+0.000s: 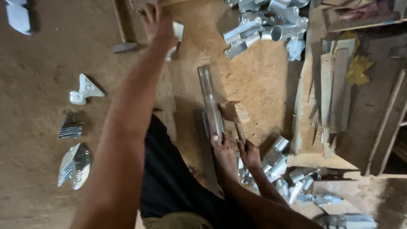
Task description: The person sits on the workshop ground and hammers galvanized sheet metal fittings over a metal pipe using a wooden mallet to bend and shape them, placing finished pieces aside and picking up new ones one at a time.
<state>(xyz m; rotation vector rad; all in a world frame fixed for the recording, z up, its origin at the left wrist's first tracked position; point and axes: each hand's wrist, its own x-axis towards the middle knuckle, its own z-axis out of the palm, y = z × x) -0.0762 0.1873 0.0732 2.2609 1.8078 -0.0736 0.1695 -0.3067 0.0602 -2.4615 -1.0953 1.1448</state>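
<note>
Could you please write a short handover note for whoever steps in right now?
Left hand: stretched forward, fingers spread on a bent metal piece.
Right hand: grips the wooden mallet beside the metal tube; a foot seems to pin its near end.
Done, apparently: shaped fittings piled ahead.
Left, apparently: flat blanks stacked at left.

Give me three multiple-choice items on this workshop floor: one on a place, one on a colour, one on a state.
1. The head of the wooden mallet lies: A beside the metal tube; B on a shelf; C in a bucket.
2. The stacked sheet parts are: A red; B silver; C green.
3. The right hand: A lies flat; B holds a cup; C grips the mallet's handle.

A: the head sits right next to the tube.
B: they are shiny grey metal.
C: the fingers wrap the handle.
</note>
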